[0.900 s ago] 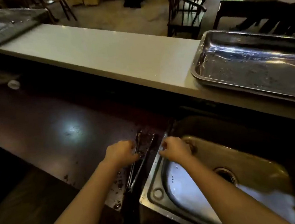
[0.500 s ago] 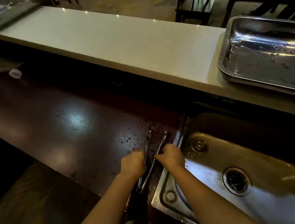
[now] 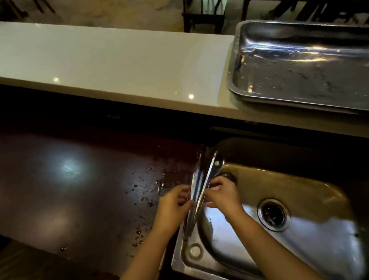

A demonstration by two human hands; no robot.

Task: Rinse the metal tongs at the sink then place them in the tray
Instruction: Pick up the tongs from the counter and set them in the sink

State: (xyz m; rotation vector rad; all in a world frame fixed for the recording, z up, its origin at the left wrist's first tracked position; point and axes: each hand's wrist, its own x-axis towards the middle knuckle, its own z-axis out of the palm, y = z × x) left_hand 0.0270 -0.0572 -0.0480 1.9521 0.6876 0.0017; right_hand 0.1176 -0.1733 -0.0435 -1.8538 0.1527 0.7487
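The metal tongs (image 3: 200,192) are held over the left rim of the sink (image 3: 303,236), their two thin arms slanting up and away, with the left hand (image 3: 174,207) and the right hand (image 3: 223,198) closing their fingers on them from either side at mid-length. They look light, stiff and springy, and probably slick, since droplets speckle the dark desk (image 3: 75,183) beside them, though the dim light leaves that uncertain. A pinch across both arms near the middle should keep them shut and steady on the way to the tray (image 3: 307,80) on the far ledge.
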